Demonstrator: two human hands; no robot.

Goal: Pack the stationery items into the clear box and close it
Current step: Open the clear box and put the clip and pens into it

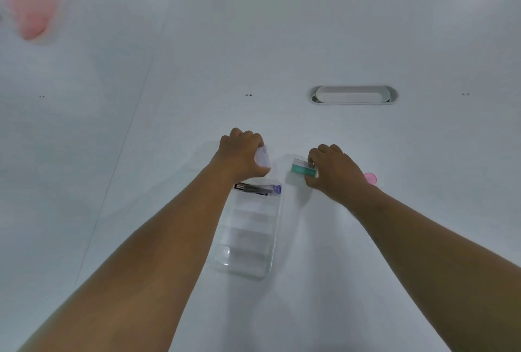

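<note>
A clear plastic box (248, 236) lies lengthwise on the white table between my forearms. A dark pen with a purple end (258, 188) rests across its far end. Just beyond the box, my left hand (242, 157) is closed around a small white and pale purple item (263, 158). To the right, my right hand (332, 171) grips a teal and white eraser (303, 167) that rests on the table. A small pink object (370, 178) peeks out behind my right wrist. I cannot make out the box's lid.
A long oval cable slot (352, 94) is set into the table (169, 97) beyond my hands. A blurred pink and white bag (31, 10) sits at the far left corner. The table's far edge runs along the top.
</note>
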